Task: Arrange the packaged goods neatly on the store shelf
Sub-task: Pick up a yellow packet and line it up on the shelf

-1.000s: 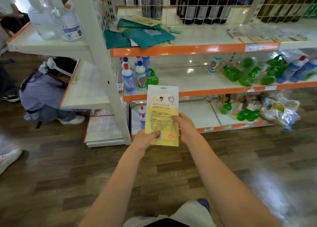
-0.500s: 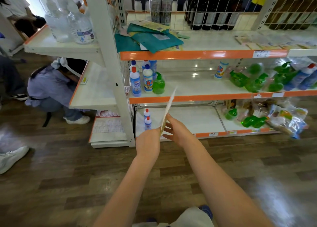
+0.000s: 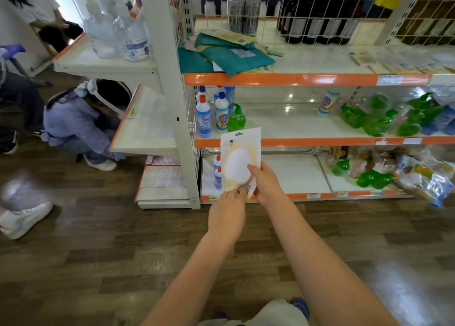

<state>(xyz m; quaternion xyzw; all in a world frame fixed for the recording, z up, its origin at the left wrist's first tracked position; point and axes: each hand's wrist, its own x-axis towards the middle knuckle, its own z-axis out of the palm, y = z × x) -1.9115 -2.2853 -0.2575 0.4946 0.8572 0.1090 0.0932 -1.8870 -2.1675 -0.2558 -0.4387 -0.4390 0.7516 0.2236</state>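
Two hands hold one flat packet [image 3: 240, 159] upright before the store shelf [image 3: 283, 142]; a white round pad shows inside. Left grip [image 3: 227, 213] pinches its bottom edge; right grip [image 3: 266, 184] clamps its lower right side.

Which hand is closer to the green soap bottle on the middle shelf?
The right hand, just barely. It holds the yellow packet directly below the green soap bottle. The left hand pinches the packet's bottom edge, lower and farther from the bottle.

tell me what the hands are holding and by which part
Both hold one flat packet with a white oval window. The left hand pinches its bottom edge; the right hand grips its lower right side.
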